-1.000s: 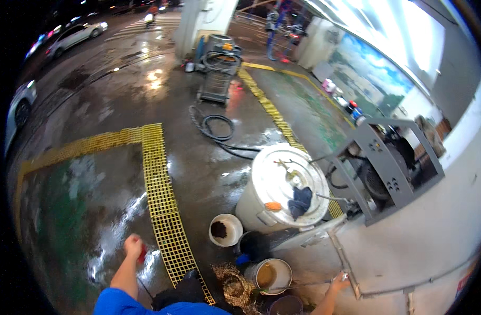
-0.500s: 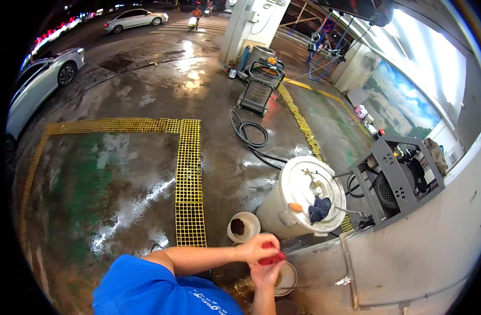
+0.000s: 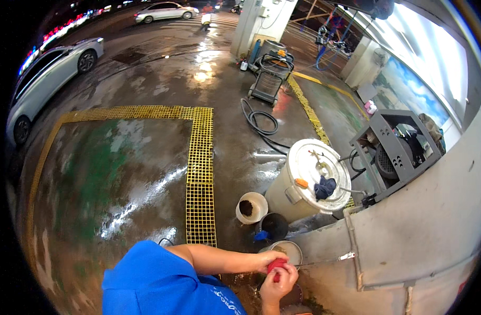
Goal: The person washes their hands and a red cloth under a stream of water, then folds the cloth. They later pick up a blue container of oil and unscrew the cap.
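Observation:
Both hands grip a crumpled red cloth between them. My left hand is closed around its upper side, and my right hand has its fingers curled round the lower side. Just beyond the hands stands a pale round bucket, partly hidden by them. Farther off is a dark bucket with a blue item at its near edge. A white bucket beside that one has something dark brown inside.
A big white lidded bin carries a dark blue cloth and an orange block. Right of it sit a grey-framed machine and a low wall with a tap. Yellow grating crosses the wet floor.
The view has shifted, so the dark bucket now shows. My hands have lowered slightly, and the right one has come up around the red cloth, fingers curled over it.

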`<state>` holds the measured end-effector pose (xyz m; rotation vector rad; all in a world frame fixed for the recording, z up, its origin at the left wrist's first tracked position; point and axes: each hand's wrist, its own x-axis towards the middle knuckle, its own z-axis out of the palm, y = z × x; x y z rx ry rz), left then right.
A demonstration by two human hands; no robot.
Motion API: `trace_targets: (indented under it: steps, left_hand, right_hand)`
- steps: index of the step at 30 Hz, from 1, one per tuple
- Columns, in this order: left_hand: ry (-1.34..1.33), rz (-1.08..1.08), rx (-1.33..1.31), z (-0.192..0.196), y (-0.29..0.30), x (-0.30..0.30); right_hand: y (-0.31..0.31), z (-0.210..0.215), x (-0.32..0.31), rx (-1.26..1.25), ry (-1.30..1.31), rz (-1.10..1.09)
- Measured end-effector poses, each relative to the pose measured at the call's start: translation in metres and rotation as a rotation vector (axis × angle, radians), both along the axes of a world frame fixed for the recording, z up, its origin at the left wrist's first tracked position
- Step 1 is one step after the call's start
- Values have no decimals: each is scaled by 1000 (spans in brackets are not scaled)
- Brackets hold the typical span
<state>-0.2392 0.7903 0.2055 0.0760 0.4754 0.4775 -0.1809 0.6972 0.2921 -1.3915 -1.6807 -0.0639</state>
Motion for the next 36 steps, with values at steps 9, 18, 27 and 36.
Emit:
trace_targets:
  steps: [9,18,27,36]
  left_hand:
    - [-37,-816,528,17,17,29]
    - [171,-858,1620,53,34,-1]
    - [722,-560,1772,30,32,-11]
    - [1644,-114,1378,-31,30,-39]
  right_hand:
    - [-9,24,-16,149,-531,443]
    - [33,-24,-39,70,-909,665]
    - [58,-111,-66,-176,-1150,701]
    - [65,-120,-35,-717,-919,886]
